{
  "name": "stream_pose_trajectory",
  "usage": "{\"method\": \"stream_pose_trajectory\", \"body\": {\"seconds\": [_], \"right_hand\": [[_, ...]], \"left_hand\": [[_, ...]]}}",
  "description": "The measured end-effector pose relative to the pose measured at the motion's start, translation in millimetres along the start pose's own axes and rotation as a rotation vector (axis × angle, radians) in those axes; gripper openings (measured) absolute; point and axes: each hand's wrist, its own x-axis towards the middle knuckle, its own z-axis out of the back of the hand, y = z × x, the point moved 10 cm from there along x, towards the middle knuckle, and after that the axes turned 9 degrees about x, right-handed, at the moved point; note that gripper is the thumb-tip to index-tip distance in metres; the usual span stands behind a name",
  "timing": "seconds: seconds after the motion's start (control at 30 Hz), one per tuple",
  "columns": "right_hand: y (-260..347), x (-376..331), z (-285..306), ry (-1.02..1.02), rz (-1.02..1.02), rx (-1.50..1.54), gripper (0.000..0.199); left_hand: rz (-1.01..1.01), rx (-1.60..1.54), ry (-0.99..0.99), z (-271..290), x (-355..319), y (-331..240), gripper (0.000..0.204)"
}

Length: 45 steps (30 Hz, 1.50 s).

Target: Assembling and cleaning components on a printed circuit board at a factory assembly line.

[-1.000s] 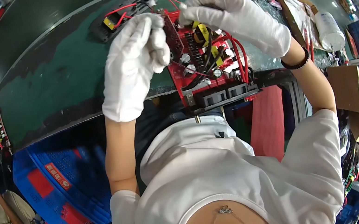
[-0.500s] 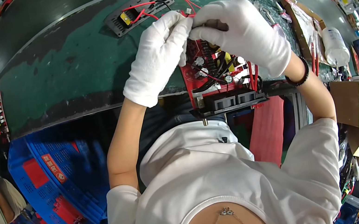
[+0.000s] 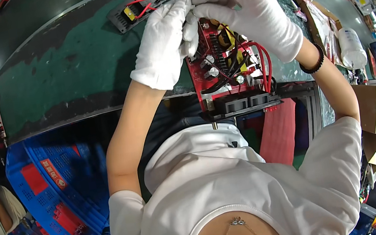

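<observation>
Reaching forward over the green work mat [image 3: 68, 72], the white-gloved left hand [image 3: 162, 47] and right hand [image 3: 250, 14] are meeting, fingertips pinching together at the far edge of the red rectangular circuit board [image 3: 229, 69], which is standing tilted at the mat's near edge.

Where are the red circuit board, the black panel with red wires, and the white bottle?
Red board [image 3: 225, 70], head view, on its middle among the components.
Black panel [image 3: 141, 8], head view, on its face beside the yellow part.
White bottle [image 3: 351, 47], head view, on its side wall.
</observation>
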Motion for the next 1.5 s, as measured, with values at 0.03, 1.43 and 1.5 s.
{"method": "stream_pose_trajectory", "body": {"seconds": [0.03, 1.43, 1.5], "right_hand": [[-7, -1, -2, 0.032, -0.133, -0.006, 0.014], [-66, -1, -43, 0.541, -0.101, -0.611, 0.007], [-74, 2, -40, 0.527, -0.215, -0.591, 0.008]], "left_hand": [[0.002, -0.001, 0.0, -1, 0, 0, 0.029], [-0.13, 0.144, -0.15, 42, -75, 19, 0.03], [-0.144, 0.147, -0.146, 42, -74, 19, 0.029]]}}
